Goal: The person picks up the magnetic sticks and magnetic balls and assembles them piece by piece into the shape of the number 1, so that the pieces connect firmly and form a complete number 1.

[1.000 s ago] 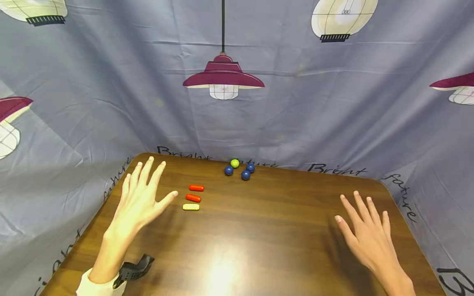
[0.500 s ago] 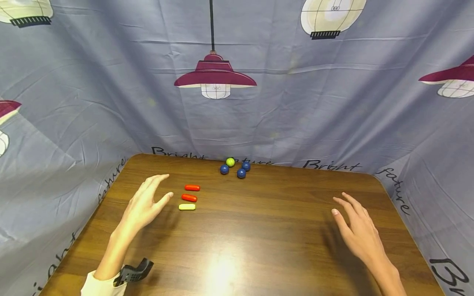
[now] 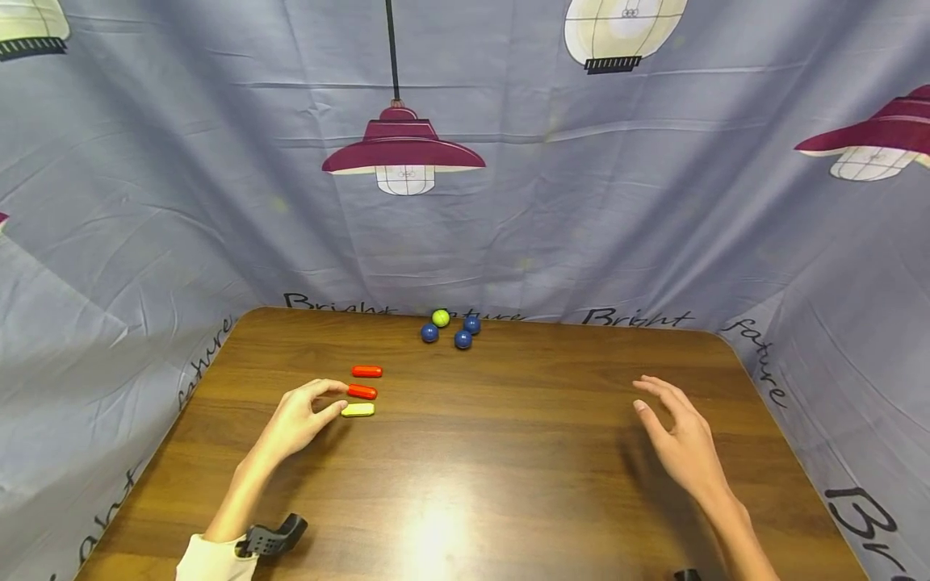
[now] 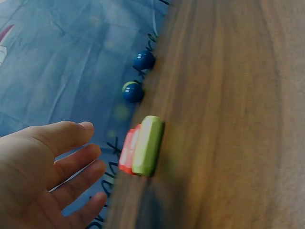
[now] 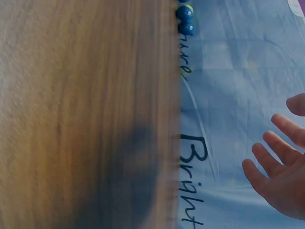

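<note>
We see L hand [image 3: 301,420] low over the table [image 3: 508,452], fingers loosely curved and spread, holding nothing, fingertips just short of the yellow pill [image 3: 358,410]; wrist view shows a gap between hand and pill. Relative to that pill: two red pills [image 3: 362,392] lined up just behind it, the balls [image 3: 450,329] (3 blue, 1 green) further back-right by the cloth [image 3: 508,202]. R hand [image 3: 679,444] well to the pill's right, above the wood, fingers relaxed and apart, nothing in it.
</note>
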Motion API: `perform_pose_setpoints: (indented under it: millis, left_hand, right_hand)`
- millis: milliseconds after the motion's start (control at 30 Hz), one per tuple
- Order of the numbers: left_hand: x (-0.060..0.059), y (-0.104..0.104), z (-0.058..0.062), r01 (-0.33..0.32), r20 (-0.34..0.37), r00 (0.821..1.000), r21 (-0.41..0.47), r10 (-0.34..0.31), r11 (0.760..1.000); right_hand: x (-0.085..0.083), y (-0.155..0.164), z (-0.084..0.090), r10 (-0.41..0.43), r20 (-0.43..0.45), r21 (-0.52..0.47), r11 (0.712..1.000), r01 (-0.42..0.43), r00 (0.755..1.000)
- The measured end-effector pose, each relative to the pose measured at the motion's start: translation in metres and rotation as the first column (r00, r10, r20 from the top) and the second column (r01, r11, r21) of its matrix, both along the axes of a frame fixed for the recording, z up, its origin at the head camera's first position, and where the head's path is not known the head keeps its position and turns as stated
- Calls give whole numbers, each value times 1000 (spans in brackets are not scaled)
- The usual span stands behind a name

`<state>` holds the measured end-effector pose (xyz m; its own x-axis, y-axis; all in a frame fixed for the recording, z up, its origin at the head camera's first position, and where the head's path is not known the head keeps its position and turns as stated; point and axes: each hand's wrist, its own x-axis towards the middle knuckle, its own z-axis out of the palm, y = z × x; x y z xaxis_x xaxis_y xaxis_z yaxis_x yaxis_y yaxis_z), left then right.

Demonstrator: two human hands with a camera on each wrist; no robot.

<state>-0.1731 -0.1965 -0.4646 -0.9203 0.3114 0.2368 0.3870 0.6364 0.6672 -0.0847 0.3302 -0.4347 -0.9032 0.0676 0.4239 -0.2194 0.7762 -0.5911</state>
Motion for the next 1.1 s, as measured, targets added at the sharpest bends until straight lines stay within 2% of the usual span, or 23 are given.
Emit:
perform_pose_setpoints:
  millis: [100,200,333,567,733,867,1100]
  left_hand:
    - [-1,1,-7,0,58,998,21,-1,1000]
    - [-2,3,-13,-1,75,997,25,-1,1000]
    - [-4,4,-18,8,63,998,23,-9,1000]
    - [-3,5,-20,11,34,999,2,-11,1000]
    - [-4,6,-22,-2,28,1000,-18,2,1000]
    - [-5,7,-23,8,19,1000,-17,-8,1000]
    - [-8,8,-25,28,15,999,-22,-28,999]
  right_hand:
    - [-1,-2,-3,13,8,-40,999,-13,1000]
    - [-1,-2,-7,28,34,-102,994,-25,999]
    - [-3,-4,-12,36,70,-161,987,-24,997]
    - [-8,-9,-16,47,125,-205,979,-20,991]
    - [-8,-24,-4,95,126,-257,965,-60,988]
    - [-7,-36,8,116,128,-257,963,-80,985]
    - [-25,-27,-23,125,140,-278,957,-82,982]
